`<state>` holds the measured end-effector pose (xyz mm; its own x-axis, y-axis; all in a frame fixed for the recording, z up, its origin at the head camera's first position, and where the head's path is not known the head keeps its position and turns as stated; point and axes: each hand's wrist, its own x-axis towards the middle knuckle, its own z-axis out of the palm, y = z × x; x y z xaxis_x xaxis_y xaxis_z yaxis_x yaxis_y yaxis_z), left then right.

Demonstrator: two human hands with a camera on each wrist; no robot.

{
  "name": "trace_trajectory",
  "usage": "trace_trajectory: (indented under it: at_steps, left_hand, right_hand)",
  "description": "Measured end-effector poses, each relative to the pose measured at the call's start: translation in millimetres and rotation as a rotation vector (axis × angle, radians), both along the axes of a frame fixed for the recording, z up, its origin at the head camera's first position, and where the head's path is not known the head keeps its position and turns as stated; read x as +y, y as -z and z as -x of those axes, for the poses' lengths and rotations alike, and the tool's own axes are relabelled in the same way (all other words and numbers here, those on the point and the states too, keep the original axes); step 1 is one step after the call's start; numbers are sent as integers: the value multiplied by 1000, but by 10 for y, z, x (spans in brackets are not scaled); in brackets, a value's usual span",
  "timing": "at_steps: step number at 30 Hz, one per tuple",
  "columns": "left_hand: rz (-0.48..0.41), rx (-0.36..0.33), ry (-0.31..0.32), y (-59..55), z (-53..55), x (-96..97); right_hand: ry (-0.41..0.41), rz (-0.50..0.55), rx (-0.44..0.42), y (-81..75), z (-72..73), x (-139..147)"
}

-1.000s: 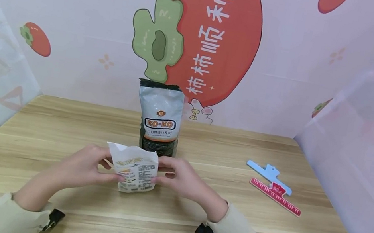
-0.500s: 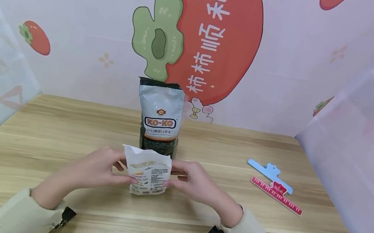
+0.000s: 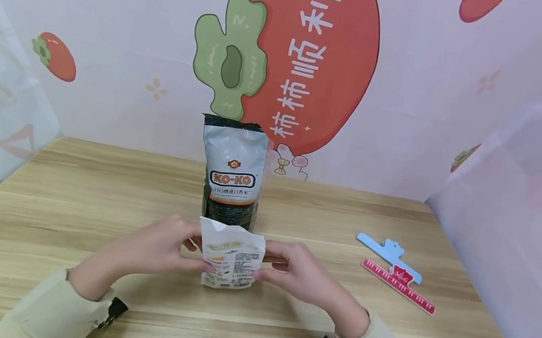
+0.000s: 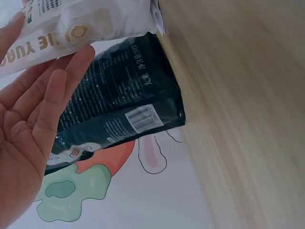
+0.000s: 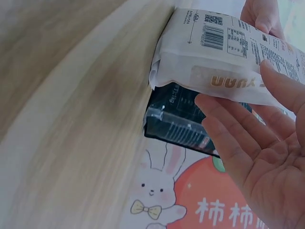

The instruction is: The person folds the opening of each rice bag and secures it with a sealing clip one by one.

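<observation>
A small white printed food bag (image 3: pixel 231 262) stands upright at the middle of the table. My left hand (image 3: pixel 159 251) grips its left edge, thumb on the front and fingers behind. At the opposite edge my right hand (image 3: pixel 310 277) holds the bag the same way. In the left wrist view the fingers (image 4: pixel 57 90) lie along the bag's side panel, which bears gold letters. The right wrist view shows a barcode on the white bag (image 5: pixel 190 52), with the thumb (image 5: pixel 281 88) against it. Right behind it stands a larger KO-KO rice bag (image 3: pixel 234 169), its lower part hidden.
On the right of the wooden table (image 3: pixel 316 217) lie a light blue bag clip (image 3: pixel 389 255) and a red one with piano-key print (image 3: pixel 398 284), overlapping. A printed backdrop (image 3: pixel 385 145) closes off the back, and pale sheets (image 3: pixel 528 172) flank both sides.
Both hands have shifted to the right with the white bag between them, so it now stands in front of the rice bag's right half. The rice bag and clips stay put.
</observation>
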<state>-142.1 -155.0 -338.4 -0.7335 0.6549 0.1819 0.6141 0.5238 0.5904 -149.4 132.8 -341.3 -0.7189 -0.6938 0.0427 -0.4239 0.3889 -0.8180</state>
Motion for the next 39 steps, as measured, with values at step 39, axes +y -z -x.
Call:
trace_trajectory:
  at_steps: [39]
  left_hand:
    - [-322,32,-126,-549,-242,526]
  right_hand:
    - [150,457,284,-152,-188,127]
